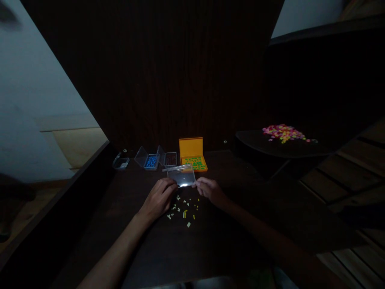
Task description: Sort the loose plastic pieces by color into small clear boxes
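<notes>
Between my two hands is a clear plastic box (181,178), its lid raised at the far side. My left hand (162,194) grips its near left corner with curled fingers. At the near right corner, my right hand (209,188) pinches the edge between thumb and fingers. No pieces show inside the box. Just in front of it, small white pieces (178,209) and yellow pieces (194,216) lie scattered on the dark wooden surface (144,253). Behind it stands an orange box (191,147), open, with green pieces (195,163) in it.
Along the back stand an open clear box of blue pieces (151,161), a clear box of dark reddish pieces (170,159) and a small clear container (121,163). A pile of colourful pieces (284,132) lies on a shelf (255,142) at right. A raised side board (60,204) borders the left.
</notes>
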`<state>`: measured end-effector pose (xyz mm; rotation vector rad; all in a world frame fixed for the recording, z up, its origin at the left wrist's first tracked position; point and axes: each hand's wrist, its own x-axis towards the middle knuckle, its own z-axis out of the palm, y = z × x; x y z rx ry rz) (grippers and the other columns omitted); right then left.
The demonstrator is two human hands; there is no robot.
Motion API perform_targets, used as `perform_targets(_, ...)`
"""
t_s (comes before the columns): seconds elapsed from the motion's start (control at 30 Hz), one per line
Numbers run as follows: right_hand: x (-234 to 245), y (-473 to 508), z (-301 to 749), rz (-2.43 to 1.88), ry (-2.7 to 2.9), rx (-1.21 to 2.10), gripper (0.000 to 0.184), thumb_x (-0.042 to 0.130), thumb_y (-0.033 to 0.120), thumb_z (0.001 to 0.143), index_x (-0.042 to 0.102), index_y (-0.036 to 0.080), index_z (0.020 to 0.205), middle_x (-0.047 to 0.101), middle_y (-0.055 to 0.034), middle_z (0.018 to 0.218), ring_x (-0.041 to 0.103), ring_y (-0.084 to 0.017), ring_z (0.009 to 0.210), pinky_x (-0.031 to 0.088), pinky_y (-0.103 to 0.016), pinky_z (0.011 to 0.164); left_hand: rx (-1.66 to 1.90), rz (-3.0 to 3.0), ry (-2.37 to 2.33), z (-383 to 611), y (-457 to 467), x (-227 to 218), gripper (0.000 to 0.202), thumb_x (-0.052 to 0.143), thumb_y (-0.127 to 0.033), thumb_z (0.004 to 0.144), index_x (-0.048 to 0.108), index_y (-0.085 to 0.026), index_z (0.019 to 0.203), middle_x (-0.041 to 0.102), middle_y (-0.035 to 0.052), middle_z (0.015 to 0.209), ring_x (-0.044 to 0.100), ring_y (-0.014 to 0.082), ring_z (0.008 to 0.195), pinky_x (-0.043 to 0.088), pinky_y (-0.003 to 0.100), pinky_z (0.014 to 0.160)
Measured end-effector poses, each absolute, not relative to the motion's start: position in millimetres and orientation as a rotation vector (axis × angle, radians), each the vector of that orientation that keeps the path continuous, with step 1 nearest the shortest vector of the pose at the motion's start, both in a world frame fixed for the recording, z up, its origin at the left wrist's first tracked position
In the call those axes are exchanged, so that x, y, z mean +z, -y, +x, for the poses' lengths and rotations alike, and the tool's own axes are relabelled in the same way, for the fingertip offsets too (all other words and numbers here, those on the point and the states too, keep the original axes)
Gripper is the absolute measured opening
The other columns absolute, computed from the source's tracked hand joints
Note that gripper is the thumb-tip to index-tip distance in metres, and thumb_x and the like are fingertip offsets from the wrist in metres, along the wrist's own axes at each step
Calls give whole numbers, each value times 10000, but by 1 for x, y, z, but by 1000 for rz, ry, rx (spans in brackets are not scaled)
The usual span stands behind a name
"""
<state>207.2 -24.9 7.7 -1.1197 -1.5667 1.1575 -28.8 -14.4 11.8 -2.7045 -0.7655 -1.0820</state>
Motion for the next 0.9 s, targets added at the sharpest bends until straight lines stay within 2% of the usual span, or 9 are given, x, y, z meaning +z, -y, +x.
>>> perform_targets(0.47,9,29,212,-1209,1539,1095,314,520,445,812,499,194,624,472,33,560,407,-102,532,341,-225,520,-1137,-2593,862,-20,20,10,253,557,-114,848,634,-199,1074,572,126,1113,549,244,1029,516,400,816)
perform_targets(0.57,7,29,212,-1218,1506,1119,277,493,427,811,553,193,676,466,34,549,407,-108,525,340,-233,519,-1224,-2573,925,-17,22,10,271,611,-164,840,625,-208,1107,526,121,1168,532,248,1082,518,417,874)
perform_targets(0.67,4,29,213,-1220,1493,1144,281,474,426,814,564,194,682,457,34,547,402,-112,517,331,-241,519,-1354,-2582,1088,-15,24,11,378,650,-247,824,581,-220,1195,451,128,1266,503,265,1156,509,443,939)
perform_targets(0.9,2,34,213,-1197,1562,1153,349,473,462,863,511,191,645,471,32,582,398,-101,532,325,-234,530,-1563,-2668,1343,-14,23,11,473,653,-312,818,504,-219,1258,434,140,1297,525,253,1143,547,388,845)
